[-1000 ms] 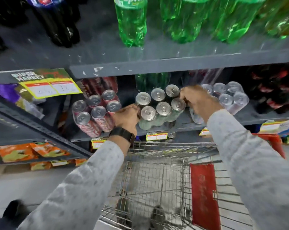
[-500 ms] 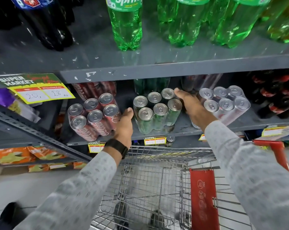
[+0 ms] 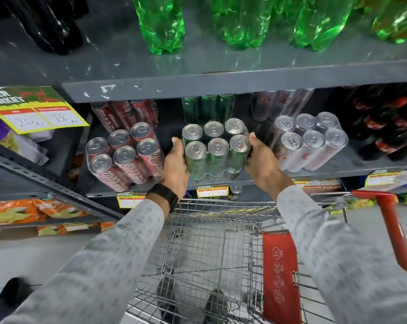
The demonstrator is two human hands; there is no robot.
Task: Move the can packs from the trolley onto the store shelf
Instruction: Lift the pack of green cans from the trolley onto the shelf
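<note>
The green can pack (image 3: 215,152) sits on the store shelf (image 3: 352,163) right between both hands, left hand (image 3: 176,163) and right hand (image 3: 261,160) each pressed flat against an end, equally near. Its cans stand upright, tops up. The long axis runs left-right along the shelf edge, above the trolley (image 3: 211,242).

Left hand (image 3: 175,163) and right hand (image 3: 263,163) outstretched, palms inward.

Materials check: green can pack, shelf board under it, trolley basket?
Green can pack: likely aluminium cans, brushed silvery tops with pull tabs, under glossy clear film. Shelf board: grey painted metal, probably steel; the shelf above shows chipped paint. Trolley basket: shiny plated steel wire grid.
</note>
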